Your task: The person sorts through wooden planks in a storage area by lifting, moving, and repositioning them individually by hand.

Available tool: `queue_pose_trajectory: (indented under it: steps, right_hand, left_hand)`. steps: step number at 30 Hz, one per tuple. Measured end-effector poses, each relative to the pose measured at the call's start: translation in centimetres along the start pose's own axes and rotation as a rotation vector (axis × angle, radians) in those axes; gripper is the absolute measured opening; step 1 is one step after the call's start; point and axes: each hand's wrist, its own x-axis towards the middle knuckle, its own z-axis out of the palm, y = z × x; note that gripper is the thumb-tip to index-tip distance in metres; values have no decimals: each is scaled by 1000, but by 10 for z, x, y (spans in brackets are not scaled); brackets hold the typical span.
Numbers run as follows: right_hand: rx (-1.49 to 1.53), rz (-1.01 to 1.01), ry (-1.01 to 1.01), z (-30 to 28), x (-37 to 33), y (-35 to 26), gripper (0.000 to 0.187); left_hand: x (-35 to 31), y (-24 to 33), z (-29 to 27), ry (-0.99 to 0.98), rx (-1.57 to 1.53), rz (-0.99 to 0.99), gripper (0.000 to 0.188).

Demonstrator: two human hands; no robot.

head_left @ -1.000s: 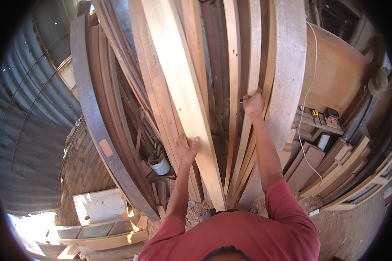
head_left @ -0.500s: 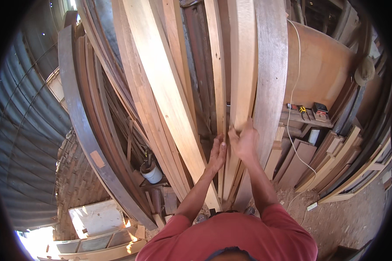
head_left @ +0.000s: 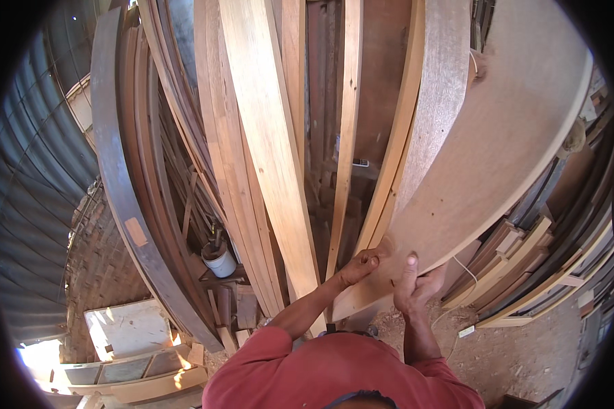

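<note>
at the leaning timber stack, both hands [head_left: 389,273] clamped on a wide board [head_left: 484,163], top cut off

Hard daylight floods in from the lower left, burning out a patch of ground below the pale board frames [head_left: 126,361] to pure white, while the corrugated metal wall [head_left: 27,198] above that patch sits in cool blue shade. To the right of that wall, warm, even light falls on the leaning wooden planks [head_left: 266,136], with the gaps between them dropping into deep shadow. The fisheye lens bows every straight edge outward and rings the frame in black, and detail softens slightly toward that rim, though the centre stays sharp
</note>
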Motion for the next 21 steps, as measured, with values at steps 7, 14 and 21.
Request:
queue_pose_trajectory:
  steps: [7,14,21]
  right_hand:
    - [207,-5,-48,-5,64,-25,50]
    - [278,172,-296,34,71,56,52]
    - [-209,-203,-98,31,90,48,44]
  left_hand:
    - [-8,29,23,250,-32,-24,53]
    - [-6,25,-15,515,208,90,50]
    - [52,109,-24,542,303,181,61]
